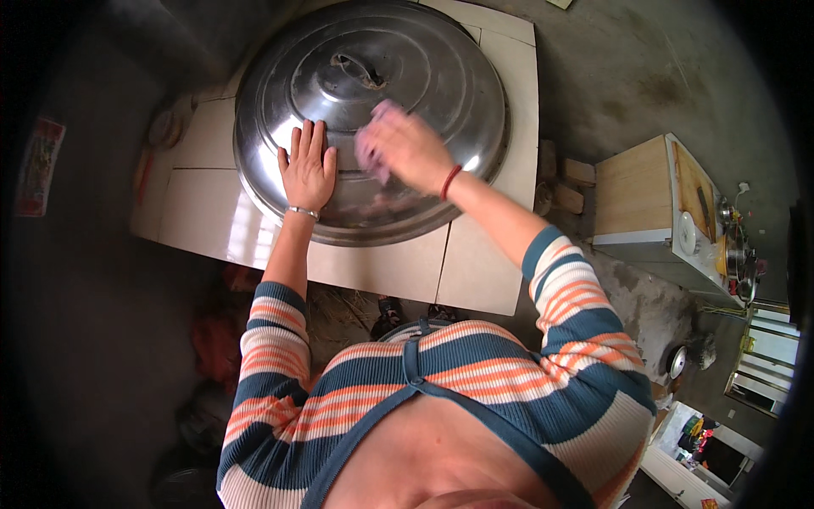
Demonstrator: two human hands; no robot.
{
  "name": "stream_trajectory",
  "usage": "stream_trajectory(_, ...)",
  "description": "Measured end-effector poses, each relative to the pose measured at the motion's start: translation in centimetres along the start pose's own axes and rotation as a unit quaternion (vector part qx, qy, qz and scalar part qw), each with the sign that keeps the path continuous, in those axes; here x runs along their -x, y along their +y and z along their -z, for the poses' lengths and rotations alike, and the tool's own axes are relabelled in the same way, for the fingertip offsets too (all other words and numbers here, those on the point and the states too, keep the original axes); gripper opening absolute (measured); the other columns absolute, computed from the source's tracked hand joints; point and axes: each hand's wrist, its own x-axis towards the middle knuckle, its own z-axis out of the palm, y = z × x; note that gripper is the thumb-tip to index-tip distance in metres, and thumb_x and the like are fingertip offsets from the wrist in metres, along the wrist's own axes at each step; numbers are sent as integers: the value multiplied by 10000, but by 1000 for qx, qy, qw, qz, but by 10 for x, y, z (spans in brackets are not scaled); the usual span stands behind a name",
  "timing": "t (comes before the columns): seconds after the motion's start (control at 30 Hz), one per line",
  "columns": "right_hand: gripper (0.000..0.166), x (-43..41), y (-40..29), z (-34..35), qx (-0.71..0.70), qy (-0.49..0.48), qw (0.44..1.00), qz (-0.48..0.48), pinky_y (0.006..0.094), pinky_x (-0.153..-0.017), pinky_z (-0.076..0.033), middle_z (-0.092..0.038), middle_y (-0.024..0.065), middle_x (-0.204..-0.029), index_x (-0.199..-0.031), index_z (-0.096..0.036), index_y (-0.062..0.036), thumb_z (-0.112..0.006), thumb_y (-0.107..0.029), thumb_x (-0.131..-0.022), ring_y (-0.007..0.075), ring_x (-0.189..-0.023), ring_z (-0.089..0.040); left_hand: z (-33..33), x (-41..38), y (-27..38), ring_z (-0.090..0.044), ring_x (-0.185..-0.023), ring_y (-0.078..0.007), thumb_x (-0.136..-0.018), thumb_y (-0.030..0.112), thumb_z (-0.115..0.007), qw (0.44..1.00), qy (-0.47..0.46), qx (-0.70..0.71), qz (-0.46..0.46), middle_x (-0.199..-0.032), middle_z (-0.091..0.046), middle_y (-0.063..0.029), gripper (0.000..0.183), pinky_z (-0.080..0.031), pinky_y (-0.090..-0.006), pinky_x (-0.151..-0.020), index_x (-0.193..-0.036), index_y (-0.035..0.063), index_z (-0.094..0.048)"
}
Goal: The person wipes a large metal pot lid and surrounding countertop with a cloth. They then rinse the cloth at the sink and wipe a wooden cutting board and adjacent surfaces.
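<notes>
A large round metal lid (407, 44) covers much of the tiled stove top (197, 197) before me. Its raised loop handle (359, 69) has brownish grime around the ends. My left hand (308, 168) lies on the lid's near left part, palm down with fingers spread, holding nothing. To its right, my right hand (413, 149) grips a crumpled pink cloth (372, 153) over the lid, short of the handle. The hand and cloth are slightly blurred, and part of the cloth is hidden beneath the fingers.
Bricks (575, 175) sit on the floor right of the stove. Farther right stands a cabinet (636, 191) bearing a cutting board (690, 184), a knife (704, 207), a white plate (687, 233) and metal pots. A round brush-like object (164, 129) rests at the stove's left edge. Red bags (216, 343) lie below.
</notes>
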Motion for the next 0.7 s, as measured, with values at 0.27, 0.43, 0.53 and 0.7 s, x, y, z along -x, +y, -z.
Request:
stream_trajectory(0.27, 58, -54, 141, 2, 45, 187, 970, -148, 447, -783, -511, -621, 125, -931, -842, -633, -95, -608, -147, -844, 340, -933, -595, -1, -9, 12, -296, -1463, -291, -990, 403, -424, 1000, 3, -8, -10, -1567, -368, -70, 560, -168, -544, -1177, -1504, 182, -393)
stream_trajectory(0.43, 100, 28, 9, 5, -48, 88, 994, 49, 403, -939, -490, -658, 22, -1089, -906, -688, -119, -619, -160, -847, 235, -1229, -536, 0, 0, 5, -287, -1470, -278, -988, 393, -425, 1000, -13, -4, 11, -1572, -361, -68, 563, -151, -537, -1183, -1510, 184, -387)
stream_trajectory(0.53, 118, -1, 69, 33, -68, 67, 994, 51, 416, -975, -467, -652, 47, -1084, -923, -689, -127, -607, -168, -848, 260, -1141, -563, 4, 2, 3, -288, -1471, -275, -984, 381, -436, 1000, -14, -4, 15, -1574, -361, -60, 566, -148, -534, -1183, -1512, 186, -385)
stream_trajectory(0.7, 229, 8, 248, 25, 158, 208, 943, -207, 458, -1068, -382, -633, 117, -1099, -1019, -658, -78, -497, -213, -929, 361, -1118, -541, -2, -16, 18, -290, -1467, -289, -987, 370, -445, 1000, -5, -6, -21, -1572, -360, -71, 558, -159, -534, -1180, -1508, 180, -390)
